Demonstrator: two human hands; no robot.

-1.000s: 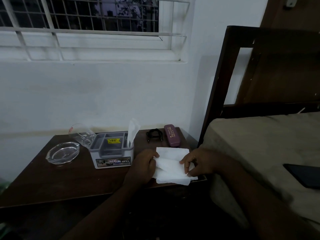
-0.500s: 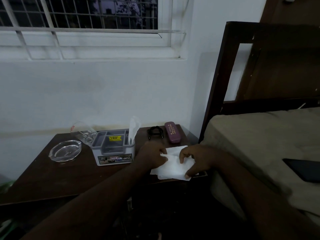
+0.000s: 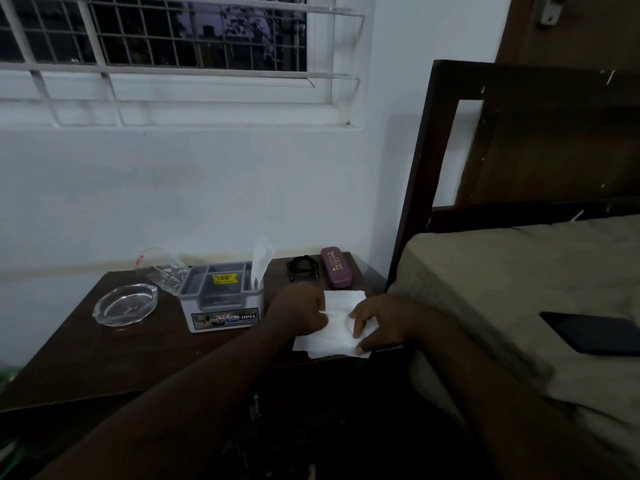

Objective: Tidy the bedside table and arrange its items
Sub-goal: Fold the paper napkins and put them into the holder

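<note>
lying between both hands (image 3: 341, 320), white tissue (image 3: 337, 336)

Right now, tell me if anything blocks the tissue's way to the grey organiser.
Nothing visible does. The tissue lies under both hands, left hand and right hand; bare table separates it from the grey organiser.

You work in a dim room; the window (image 3: 152, 32) shows only dusk, so little light comes from it. The white wall (image 3: 207, 188) is the brightest part. The front edge of the worktop (image 3: 104, 368) and your forearms sink into dark shadow with little detail. The tissue (image 3: 341, 327) looks pale and slightly soft. Straight lines bend near the picture edges.
</note>
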